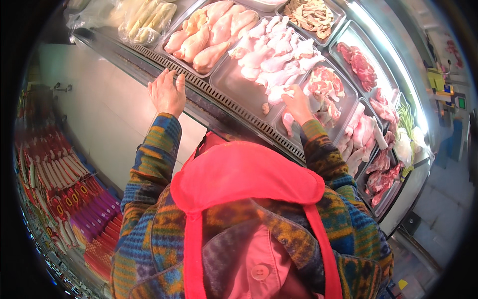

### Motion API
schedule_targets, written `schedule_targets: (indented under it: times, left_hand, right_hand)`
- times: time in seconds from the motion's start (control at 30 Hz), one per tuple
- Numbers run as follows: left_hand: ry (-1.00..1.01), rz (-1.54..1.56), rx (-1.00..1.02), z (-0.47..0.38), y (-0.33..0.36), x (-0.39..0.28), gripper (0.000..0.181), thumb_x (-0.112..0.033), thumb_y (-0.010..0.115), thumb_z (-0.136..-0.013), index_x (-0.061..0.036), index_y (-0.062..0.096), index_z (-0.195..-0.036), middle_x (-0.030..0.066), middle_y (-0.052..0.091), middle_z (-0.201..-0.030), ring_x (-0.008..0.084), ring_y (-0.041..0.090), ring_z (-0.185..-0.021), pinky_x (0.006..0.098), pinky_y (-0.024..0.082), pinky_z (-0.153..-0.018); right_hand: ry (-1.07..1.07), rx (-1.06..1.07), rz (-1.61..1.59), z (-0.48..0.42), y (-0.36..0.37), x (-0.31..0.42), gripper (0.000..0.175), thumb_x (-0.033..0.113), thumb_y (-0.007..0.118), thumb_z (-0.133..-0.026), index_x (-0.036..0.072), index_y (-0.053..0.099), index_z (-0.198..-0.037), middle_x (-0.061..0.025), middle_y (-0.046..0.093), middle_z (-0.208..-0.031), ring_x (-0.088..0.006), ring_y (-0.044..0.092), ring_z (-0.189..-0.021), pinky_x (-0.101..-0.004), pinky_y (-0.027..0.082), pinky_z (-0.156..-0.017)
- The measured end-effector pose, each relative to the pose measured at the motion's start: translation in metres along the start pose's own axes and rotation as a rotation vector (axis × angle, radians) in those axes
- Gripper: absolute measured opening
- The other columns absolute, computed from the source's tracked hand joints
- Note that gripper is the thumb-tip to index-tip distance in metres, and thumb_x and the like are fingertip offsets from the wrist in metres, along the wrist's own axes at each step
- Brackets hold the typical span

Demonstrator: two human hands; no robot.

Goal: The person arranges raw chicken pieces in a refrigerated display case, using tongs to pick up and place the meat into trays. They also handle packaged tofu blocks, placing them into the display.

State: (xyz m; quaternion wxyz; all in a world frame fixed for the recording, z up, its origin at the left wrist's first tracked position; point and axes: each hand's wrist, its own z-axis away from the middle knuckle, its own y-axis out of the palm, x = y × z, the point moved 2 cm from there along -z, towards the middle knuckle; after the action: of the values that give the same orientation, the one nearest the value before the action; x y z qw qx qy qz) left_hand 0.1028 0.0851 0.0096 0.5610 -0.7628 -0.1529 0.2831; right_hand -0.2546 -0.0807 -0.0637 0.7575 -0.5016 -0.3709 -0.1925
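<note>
My left hand [167, 93] lies at the front edge of a refrigerated meat case, its thumb apart from the fingers and nothing in it. Pinched in the fingers of my right hand [300, 104] is the end of a raw chicken leg [277, 95]. That leg lies at the near side of a heap of chicken legs [274, 56] in a metal tray [233, 84]. A small loose piece of chicken [265, 108] rests on the tray's floor. Just below my right hand is a reddish meat piece [288, 121], in the tray of bony cuts [325, 84].
Chicken breasts [209, 33] fill the tray to the left, beside bagged pale food [147, 22]. Pig's trotters or similar pale cuts [358, 130] and red meat [358, 66] lie to the right. A slotted metal strip [239, 108] runs along the front. Packaged sausages [63, 168] stand at far left.
</note>
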Motion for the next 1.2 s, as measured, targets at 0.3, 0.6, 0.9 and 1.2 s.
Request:
schedule_targets:
  times: [0.3, 0.6, 0.9, 1.2]
  left_hand:
    - [-0.024, -0.022, 0.001, 0.002, -0.006, -0.006, 0.039, -0.041, 0.061, -0.091, -0.0119, 0.064, -0.116, 0.0077, 0.060, -0.129, 0.0274, 0.049, -0.124, 0.0510, 0.024, -0.113]
    - [-0.011, 0.007, -0.002, 0.003, -0.007, -0.005, 0.036, -0.041, 0.061, -0.091, -0.0121, 0.065, -0.112, 0.0065, 0.062, -0.124, 0.0267, 0.051, -0.121, 0.0521, 0.023, -0.113]
    - [0.002, 0.020, 0.002, 0.001, -0.003, -0.005, 0.032, -0.037, 0.062, -0.090, -0.0135, 0.066, -0.111, 0.0033, 0.062, -0.125, 0.0246, 0.052, -0.121, 0.0531, 0.023, -0.112]
    - [0.036, -0.061, 0.022, 0.001, 0.001, 0.000, 0.030, -0.039, 0.057, -0.094, -0.0167, 0.067, -0.112, 0.0041, 0.062, -0.126, 0.0217, 0.052, -0.124, 0.0508, 0.023, -0.112]
  right_hand:
    - [-0.020, 0.374, 0.053, -0.048, 0.058, 0.014, 0.040, 0.028, 0.063, -0.080, 0.004, 0.061, -0.111, -0.0218, 0.068, -0.101, -0.0346, 0.064, -0.100, -0.0401, 0.047, -0.089]
    - [-0.018, 0.107, 0.028, -0.075, 0.089, -0.014, 0.038, 0.004, 0.060, -0.084, 0.004, 0.055, -0.122, -0.0155, 0.068, -0.092, -0.0185, 0.068, -0.073, -0.0327, 0.055, -0.064]
    - [0.042, 0.076, -0.195, -0.011, 0.067, -0.017, 0.043, 0.005, 0.060, -0.086, 0.003, 0.051, -0.128, -0.0138, 0.068, -0.094, -0.0209, 0.068, -0.080, -0.0307, 0.054, -0.074]
    - [0.041, 0.040, 0.003, 0.091, -0.037, -0.091, 0.023, 0.016, 0.065, -0.085, 0.006, 0.064, -0.107, -0.0115, 0.070, -0.095, -0.0259, 0.069, -0.086, -0.0349, 0.054, -0.076]
